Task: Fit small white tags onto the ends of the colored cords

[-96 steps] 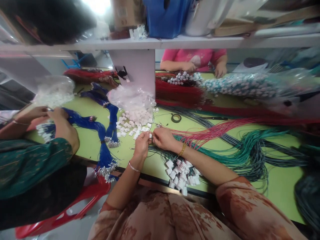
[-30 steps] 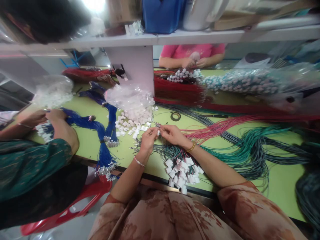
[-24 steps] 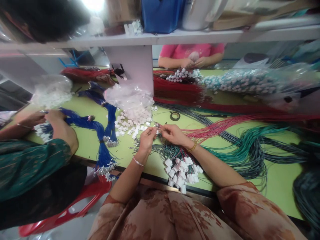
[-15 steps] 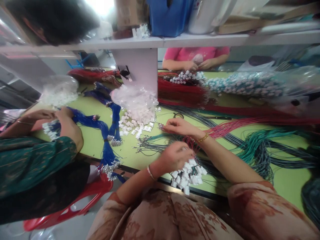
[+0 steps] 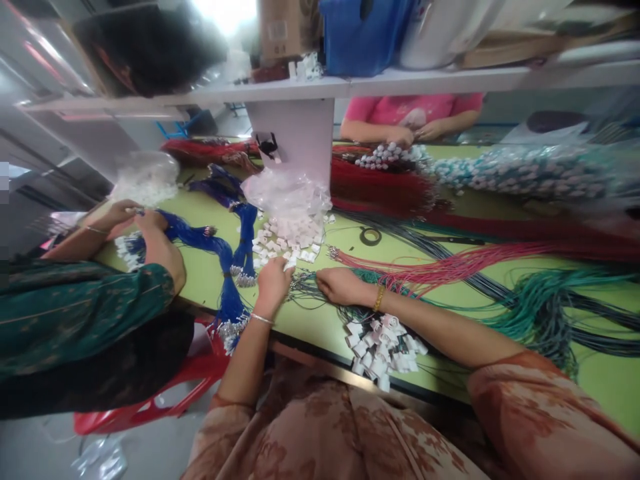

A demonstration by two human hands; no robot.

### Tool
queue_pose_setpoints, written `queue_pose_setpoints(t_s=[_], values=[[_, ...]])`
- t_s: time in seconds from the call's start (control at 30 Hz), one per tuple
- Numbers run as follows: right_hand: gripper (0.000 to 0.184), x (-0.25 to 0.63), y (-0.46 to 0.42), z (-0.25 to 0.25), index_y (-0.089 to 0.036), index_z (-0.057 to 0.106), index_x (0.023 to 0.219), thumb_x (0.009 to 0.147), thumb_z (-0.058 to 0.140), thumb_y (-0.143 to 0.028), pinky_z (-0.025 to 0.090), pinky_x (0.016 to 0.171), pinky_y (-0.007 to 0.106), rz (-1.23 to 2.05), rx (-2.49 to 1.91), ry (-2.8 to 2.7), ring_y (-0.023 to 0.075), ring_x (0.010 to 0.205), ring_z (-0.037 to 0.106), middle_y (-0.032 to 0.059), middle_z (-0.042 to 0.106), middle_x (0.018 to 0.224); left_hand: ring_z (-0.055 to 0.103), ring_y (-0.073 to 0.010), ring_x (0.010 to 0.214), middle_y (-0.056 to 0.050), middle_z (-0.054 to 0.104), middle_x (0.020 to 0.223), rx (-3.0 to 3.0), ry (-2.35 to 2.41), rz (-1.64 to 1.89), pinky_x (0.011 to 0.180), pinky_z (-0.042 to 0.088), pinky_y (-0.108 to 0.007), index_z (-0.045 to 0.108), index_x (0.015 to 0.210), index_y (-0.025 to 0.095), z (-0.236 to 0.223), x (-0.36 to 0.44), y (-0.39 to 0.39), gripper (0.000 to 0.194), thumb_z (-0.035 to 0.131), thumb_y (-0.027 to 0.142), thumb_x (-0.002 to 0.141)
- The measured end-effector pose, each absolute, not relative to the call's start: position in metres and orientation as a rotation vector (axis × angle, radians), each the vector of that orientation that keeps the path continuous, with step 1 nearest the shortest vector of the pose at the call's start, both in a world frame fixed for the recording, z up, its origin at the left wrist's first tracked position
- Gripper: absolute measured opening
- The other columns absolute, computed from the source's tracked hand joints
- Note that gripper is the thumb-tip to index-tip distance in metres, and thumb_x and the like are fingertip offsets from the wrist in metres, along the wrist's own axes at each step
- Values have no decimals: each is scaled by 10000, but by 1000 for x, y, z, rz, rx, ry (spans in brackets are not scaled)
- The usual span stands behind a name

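Pieces [image 5: 267, 250], small and white, are seen in the head view heaped in the middle of the green table [image 5: 306, 327], with a clear bag [image 5: 287, 189] set at the far end of the heap. At the near edge of the heap the left hand [image 5: 274, 283] is placed, its fingers drawn together beside a white piece; whether the piece is gripped cannot be told. Dark wires [image 5: 305, 283] are laid just right of it, their ends pointing left. Over these the right hand [image 5: 343, 287] is set, back upward and fingers curled in; because the fingertips are partly hidden, it cannot be told whether a wire is pinched. The two hands are kept apart, with the wire ends between them. A bracelet is worn on each wrist.

On the near side, below the right forearm, a second heap [image 5: 383, 350] of white pieces is gathered at the table edge. On the right, red wires [image 5: 440, 263] are stretched beyond the right hand, and green wires [image 5: 530, 300] are spread nearer. Beyond the red wires, a tape roll [image 5: 363, 237] and a black tool [image 5: 453, 239] are laid.

On the left, blue wires [image 5: 200, 241] are bunched, and another person's hands [image 5: 153, 223] are brought together near them. On the far side, a bundle [image 5: 520, 170] of pale blue and white is laid near a person in pink [image 5: 420, 110]. Above, a blue bin [image 5: 360, 40] is stood on the shelf [image 5: 200, 95].
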State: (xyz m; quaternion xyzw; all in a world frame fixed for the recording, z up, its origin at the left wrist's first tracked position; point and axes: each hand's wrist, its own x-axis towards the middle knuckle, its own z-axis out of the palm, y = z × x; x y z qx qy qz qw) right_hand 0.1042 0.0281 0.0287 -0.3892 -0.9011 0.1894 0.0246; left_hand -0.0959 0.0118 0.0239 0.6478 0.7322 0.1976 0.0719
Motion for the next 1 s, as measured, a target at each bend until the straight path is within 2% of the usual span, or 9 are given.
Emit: queue_pose_setpoints(t_s=[0.13, 0.3, 0.47, 0.57, 0.63, 0.77, 1.0], values=[[157, 109, 29, 34, -156, 603, 891, 854, 469, -230, 287, 602, 251, 618, -1213, -2708, 160, 678, 544, 79, 676, 800, 560, -204, 722, -56, 642, 772, 1835, 2073, 623, 684, 389, -298, 659, 890, 187, 15, -110, 19, 172, 627, 272, 745], [51, 116, 40, 30, -157, 549, 738, 757, 504, -168, 314, 588, 219, 962, -1093, -2404, 108, 601, 477, 9, 597, 681, 573, -183, 773, -62, 649, 864, 1464, 1819, 1296, 745, 433, -309, 681, 976, 185, 28, -120, 20, 243, 609, 258, 756], [98, 102, 51, 40, -156, 525, 703, 762, 517, -234, 321, 562, 211, 1240, -930, -2062, 88, 576, 418, -32, 504, 630, 609, -109, 656, 9, 592, 729, 757, 1211, 1628, 625, 456, -220, 585, 939, 186, 46, -111, 27, 293, 715, 280, 693], [127, 90, 54, 52, -154, 550, 741, 775, 537, -276, 336, 582, 215, 1287, -864, -1921, 89, 600, 424, -33, 511, 657, 575, -75, 574, 46, 554, 673, 619, 1034, 1640, 535, 411, -175, 524, 884, 205, 50, -93, 25, 300, 739, 235, 677], [155, 87, 55, 57, -154, 553, 742, 780, 552, -304, 338, 586, 216, 1297, -841, -1856, 88, 602, 418, -35, 505, 654, 540, -55, 552, 44, 565, 707, 574, 921, 1590, 512, 388, -164, 515, 879, 210, 49, -80, 23, 280, 721, 198, 690], [210, 94, 54, 56, -159, 523, 689, 784, 555, -343, 325, 572, 220, 1261, -889, -1756, 88, 589, 401, -36, 475, 630, 531, -44, 620, -18, 626, 888, 523, 742, 1470, 579, 418, -170, 563, 886, 176, 43, -64, 19, 212, 658, 112, 707], [226, 106, 52, 49, -165, 484, 635, 777, 521, -337, 297, 556, 223, 1185, -994, -1776, 84, 568, 363, -45, 422, 596, 561, -83, 692, -34, 627, 848, 517, 678, 1379, 645, 436, -197, 553, 870, 171, 38, -55, 17, 188, 649, 125, 714]])
